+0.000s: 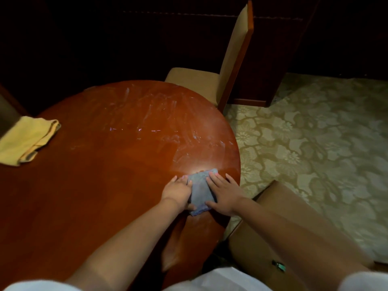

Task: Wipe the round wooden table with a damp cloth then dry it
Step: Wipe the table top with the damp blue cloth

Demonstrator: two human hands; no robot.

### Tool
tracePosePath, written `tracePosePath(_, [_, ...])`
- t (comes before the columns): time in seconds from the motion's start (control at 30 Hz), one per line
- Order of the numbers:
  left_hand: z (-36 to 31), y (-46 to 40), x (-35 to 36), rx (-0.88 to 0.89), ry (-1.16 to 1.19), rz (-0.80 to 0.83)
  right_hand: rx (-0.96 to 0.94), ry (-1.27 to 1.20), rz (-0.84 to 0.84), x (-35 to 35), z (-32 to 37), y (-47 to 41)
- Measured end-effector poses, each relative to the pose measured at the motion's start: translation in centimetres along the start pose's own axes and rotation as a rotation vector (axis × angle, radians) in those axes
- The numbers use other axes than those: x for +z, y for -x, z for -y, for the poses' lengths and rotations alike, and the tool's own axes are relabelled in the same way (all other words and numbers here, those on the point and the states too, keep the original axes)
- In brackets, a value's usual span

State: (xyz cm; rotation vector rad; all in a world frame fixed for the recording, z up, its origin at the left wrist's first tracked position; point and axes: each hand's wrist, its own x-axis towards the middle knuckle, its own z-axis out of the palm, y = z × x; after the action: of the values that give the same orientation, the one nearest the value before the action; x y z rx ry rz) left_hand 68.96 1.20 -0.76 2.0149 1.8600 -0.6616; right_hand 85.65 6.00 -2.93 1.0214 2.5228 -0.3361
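A round reddish wooden table (100, 169) fills the left and middle of the head view. A folded blue-grey cloth (201, 189) lies near its right edge. My left hand (178, 191) presses flat on the cloth's left side, thumb at its near corner. My right hand (223, 193) presses flat on its right side with fingers spread. Wet smears shine on the wood beyond the cloth, toward the far right rim. A folded yellow cloth (27, 140) lies on the table's left side, apart from both hands.
An upholstered chair (233, 66) with a tall back stands at the table's far right edge. Another tan chair seat (258, 238) is close at the near right, under my right forearm. Patterned carpet (315, 139) covers the floor to the right. The background is dark.
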Motion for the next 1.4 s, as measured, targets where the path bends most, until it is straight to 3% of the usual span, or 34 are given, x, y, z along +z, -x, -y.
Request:
tracePosePath(0.27, [4.2,0.1,0.2,-0.137,0.065,0.049,-0.102,0.057,-0.016,-2.7,2.8,-5.0])
tracePosePath(0.93, [11.2,-8.4,-2.8,-0.074,0.113,0.069,-0.008,-0.031,-0.029,-6.8,2.1,-15.9])
tracePosePath(1.13, [11.0,-7.9,-3.1,-0.080,0.160,0.071,0.021,-0.089,-0.027,-7.3,2.3,-15.2])
tracePosePath(1.4, [6.5,-4.5,-1.5,-0.062,0.026,0.077,0.054,-0.071,-0.057,-4.5,0.5,-8.3])
